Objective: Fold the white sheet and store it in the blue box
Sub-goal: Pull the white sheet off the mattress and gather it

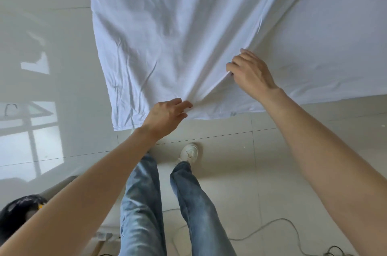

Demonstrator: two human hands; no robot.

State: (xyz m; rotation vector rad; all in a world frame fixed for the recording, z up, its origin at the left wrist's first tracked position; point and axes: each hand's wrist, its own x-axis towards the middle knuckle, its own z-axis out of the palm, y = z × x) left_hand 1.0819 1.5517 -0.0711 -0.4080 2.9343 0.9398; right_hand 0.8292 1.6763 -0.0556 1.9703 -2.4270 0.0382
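Sheet: the white sheet [188, 25] lies spread on the floor [230, 172], in front of both hands and beyond them, with wrinkles running toward the grips.
Left hand: the left hand [167, 115] pinches a gathered bunch at the near edge, fingers curled on the cloth.
Right hand: the right hand [249, 69] pinches a raised ridge of cloth a little farther in, fingers bent around it.
Blue box: not in view, so its place cannot be told.
Risk, uneven fold: both grips are in the middle of the edge and not at corners, so the layers may not line up.
Risk, slip: the pinches are small; a strong pull could free the cloth.
Risk, feet: a shoe [189, 152] stands just behind the left hand, and a cable [272, 226] lies behind the hands; one could step on the hem or trip.
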